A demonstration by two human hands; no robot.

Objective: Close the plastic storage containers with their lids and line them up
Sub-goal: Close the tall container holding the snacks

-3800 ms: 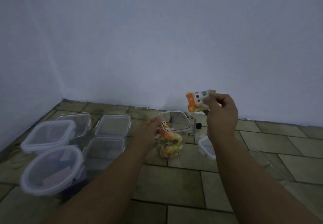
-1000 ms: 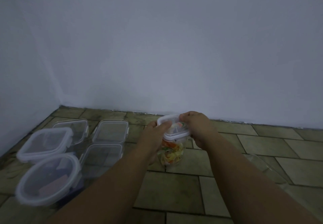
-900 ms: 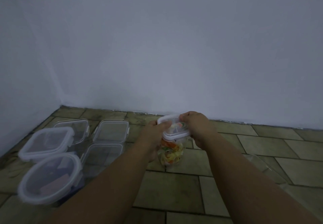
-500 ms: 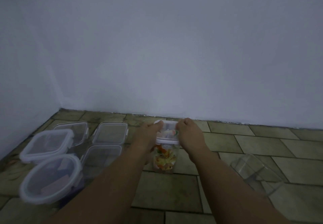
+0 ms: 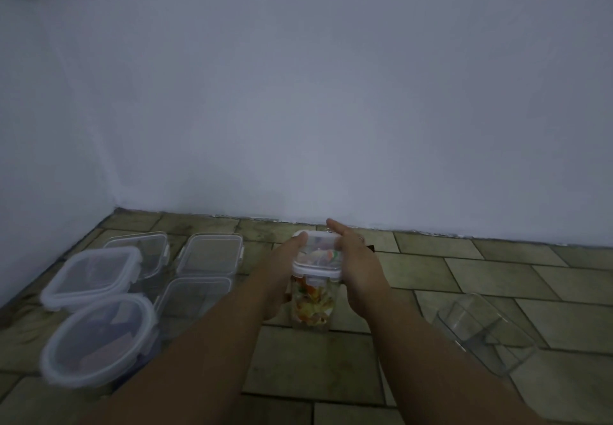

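One tall container: snack-filled, on tile floor, lid on; hands flank it to snap clips, prob.
L hand: against lid side, steadying; finger curl unclear.
R hand: fingers straight, pressing lid.

left hand, right hand flank lidded container

tall clear container of colourful pieces upright on floor, white-rimmed lid on top, lidded containers clustered left, empty container tipped right
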